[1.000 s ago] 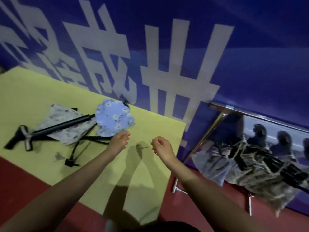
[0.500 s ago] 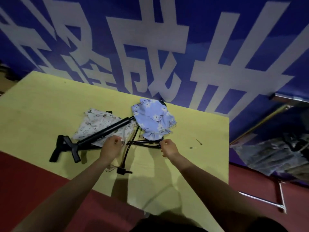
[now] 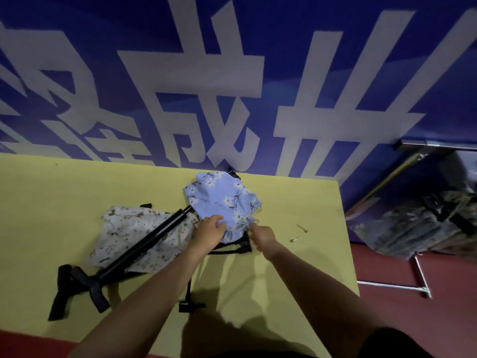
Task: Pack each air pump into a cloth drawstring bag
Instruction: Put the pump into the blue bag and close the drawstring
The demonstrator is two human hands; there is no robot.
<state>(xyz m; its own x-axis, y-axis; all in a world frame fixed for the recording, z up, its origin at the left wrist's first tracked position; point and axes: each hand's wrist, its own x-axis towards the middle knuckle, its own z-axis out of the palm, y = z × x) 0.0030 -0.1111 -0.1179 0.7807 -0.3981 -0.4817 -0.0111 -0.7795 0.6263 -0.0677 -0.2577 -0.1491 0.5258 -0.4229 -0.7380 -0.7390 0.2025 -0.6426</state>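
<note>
A black air pump (image 3: 144, 241) lies diagonally on the yellow table (image 3: 51, 192), its T-handle at the lower left. Its upper end disappears under a blue flowered cloth bag (image 3: 222, 197). Under the pump's barrel lies a pale flowered bag (image 3: 129, 228). My left hand (image 3: 210, 232) grips the blue bag's near edge. My right hand (image 3: 260, 236) pinches the same edge just to the right. A black hose (image 3: 191, 303) runs from under my hands toward the table's front.
Two small metal needles (image 3: 299, 232) lie on the table right of my hands. A blue banner with white characters (image 3: 232, 86) stands behind the table. At the right, a metal rack (image 3: 402, 285) holds a heap of packed bags (image 3: 418, 228) on the red floor.
The view has swung left and closer. Both hands moved forward from above the table onto the blue bag's near edge and took hold of it.
</note>
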